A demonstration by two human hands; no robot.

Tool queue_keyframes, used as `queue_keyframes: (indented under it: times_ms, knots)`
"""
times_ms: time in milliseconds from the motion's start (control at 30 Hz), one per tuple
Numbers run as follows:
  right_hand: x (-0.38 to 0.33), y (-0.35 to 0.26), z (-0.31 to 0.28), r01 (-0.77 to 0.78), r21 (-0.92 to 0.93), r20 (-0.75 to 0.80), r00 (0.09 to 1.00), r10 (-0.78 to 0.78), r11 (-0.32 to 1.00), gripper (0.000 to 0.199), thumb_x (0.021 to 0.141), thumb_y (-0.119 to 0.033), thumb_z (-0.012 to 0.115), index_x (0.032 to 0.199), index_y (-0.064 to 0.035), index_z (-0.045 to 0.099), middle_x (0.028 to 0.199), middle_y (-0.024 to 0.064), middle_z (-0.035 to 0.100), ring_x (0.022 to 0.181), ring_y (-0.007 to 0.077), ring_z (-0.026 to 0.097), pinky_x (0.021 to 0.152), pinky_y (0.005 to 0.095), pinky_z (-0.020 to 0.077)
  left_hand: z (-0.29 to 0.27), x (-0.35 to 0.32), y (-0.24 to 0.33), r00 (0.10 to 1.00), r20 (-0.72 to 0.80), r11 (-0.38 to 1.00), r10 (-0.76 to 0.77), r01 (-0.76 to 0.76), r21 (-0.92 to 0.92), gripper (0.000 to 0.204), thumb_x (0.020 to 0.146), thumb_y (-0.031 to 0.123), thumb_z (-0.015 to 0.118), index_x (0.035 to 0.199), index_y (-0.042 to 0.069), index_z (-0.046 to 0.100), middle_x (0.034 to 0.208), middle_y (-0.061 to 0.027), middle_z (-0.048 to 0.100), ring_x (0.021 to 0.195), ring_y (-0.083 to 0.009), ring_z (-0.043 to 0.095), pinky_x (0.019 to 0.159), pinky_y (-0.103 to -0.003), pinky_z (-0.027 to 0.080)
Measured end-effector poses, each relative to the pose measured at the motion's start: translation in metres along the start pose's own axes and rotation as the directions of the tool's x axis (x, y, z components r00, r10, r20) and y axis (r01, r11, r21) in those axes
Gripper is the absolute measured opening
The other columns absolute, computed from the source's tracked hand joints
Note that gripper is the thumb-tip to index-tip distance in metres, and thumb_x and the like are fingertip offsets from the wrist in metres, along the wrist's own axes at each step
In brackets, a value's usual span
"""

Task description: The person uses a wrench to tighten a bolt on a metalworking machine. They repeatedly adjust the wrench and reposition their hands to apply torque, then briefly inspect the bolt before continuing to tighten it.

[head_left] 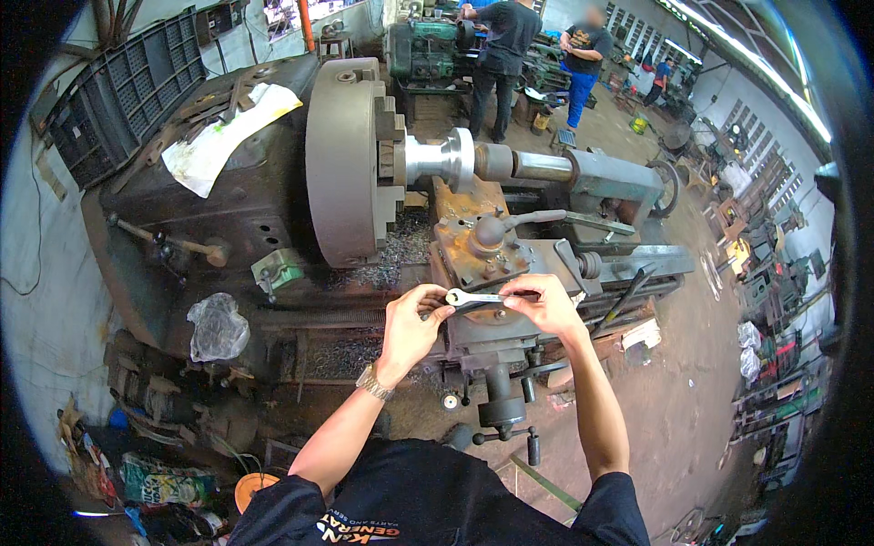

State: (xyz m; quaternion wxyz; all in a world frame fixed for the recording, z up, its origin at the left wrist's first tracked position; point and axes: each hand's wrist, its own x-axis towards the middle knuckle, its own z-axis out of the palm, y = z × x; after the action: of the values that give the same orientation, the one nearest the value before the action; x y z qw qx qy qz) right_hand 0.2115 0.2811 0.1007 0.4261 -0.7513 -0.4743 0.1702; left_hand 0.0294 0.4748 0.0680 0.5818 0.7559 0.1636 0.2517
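Between my two hands a silver wrench [478, 298] is held level, its rounded head toward the left. The fingers of my left hand [418, 320] pinch it at that head; a metal watch sits on this wrist. My right hand [543, 306] grips the other end of its shank with thumb and fingertips. Just beyond my hands is the lathe's tool post [488, 235], rust-brown, with a lever on top. Behind it a shiny turned metal workpiece [442, 159] is clamped in the big grey chuck [344, 164] and meets the tailstock [614, 176] on the right.
Metal chips [396, 250] lie below the chuck. A stained white paper [228, 141] and tools rest on the headstock [137, 218]. Crank handles [503, 414] stick out toward me. Two people [501, 64] stand beyond the lathe, another farther off. Machinery lines the right wall.
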Motion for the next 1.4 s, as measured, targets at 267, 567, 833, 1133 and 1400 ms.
queue_keyframes:
  times_ms: [267, 567, 833, 1133, 1400]
  knots:
    - [-0.014, -0.014, 0.017, -0.085, -0.045, -0.093, 0.992, 0.081, 0.995, 0.014, 0.087, -0.010, 0.076, 0.097, -0.0008, 0.073, 0.087, 0.0129, 0.073, 0.074, 0.0213, 0.069, 0.067, 0.0340, 0.0539, 0.004, 0.002, -0.006, 1.000, -0.025, 0.997, -0.014, 0.013, -0.071, 0.023, 0.087, -0.005, 0.075, 0.109, -0.004, 0.069, 0.100, -0.0108, 0.077, 0.090, -0.0133, 0.071, 0.085, -0.030, 0.059]
    - [-0.013, -0.030, 0.021, -0.153, -0.434, -0.146, 0.984, 0.098, 0.888, 0.037, 0.089, -0.036, 0.076, 0.079, -0.0016, 0.069, 0.065, 0.0183, 0.061, 0.059, 0.0362, 0.060, 0.056, 0.0425, 0.0463, 0.004, 0.006, -0.010, 1.000, 0.004, 0.998, -0.010, 0.011, -0.063, 0.023, 0.087, -0.010, 0.071, 0.110, -0.005, 0.069, 0.100, -0.0103, 0.076, 0.091, -0.0136, 0.071, 0.084, -0.029, 0.059]
    - [-0.038, -0.061, 0.067, -0.372, -0.651, -0.322, 0.925, 0.203, 0.661, 0.047, 0.092, -0.045, 0.070, 0.073, -0.0033, 0.061, 0.064, 0.0185, 0.064, 0.062, 0.0433, 0.064, 0.059, 0.0491, 0.0506, -0.006, 0.016, -0.004, 0.994, 0.105, 0.999, 0.022, -0.018, -0.037, 0.021, 0.090, -0.010, 0.065, 0.109, -0.004, 0.070, 0.099, -0.0107, 0.077, 0.092, -0.0144, 0.072, 0.085, -0.029, 0.058]
    - [-0.051, -0.090, 0.101, -0.630, -0.175, -0.490, 0.722, 0.488, 0.757, 0.040, 0.099, -0.037, 0.064, 0.083, -0.0002, 0.070, 0.068, 0.0233, 0.065, 0.071, 0.0456, 0.066, 0.066, 0.0522, 0.0514, -0.027, 0.035, -0.011, 0.930, 0.363, 0.998, 0.052, -0.031, -0.063, 0.024, 0.092, -0.004, 0.069, 0.116, -0.002, 0.070, 0.107, -0.0107, 0.077, 0.098, -0.0155, 0.073, 0.087, -0.031, 0.058]
    - [-0.057, -0.113, 0.139, -0.661, 0.105, -0.436, 0.641, 0.632, 0.743, 0.038, 0.105, -0.029, 0.053, 0.085, 0.0009, 0.066, 0.063, 0.0169, 0.064, 0.057, 0.0310, 0.062, 0.056, 0.0436, 0.0479, -0.037, 0.053, -0.025, 0.845, 0.523, 0.985, 0.114, -0.026, -0.173, 0.025, 0.094, -0.003, 0.067, 0.118, -0.003, 0.069, 0.109, -0.0101, 0.075, 0.100, -0.0166, 0.071, 0.088, -0.031, 0.058]
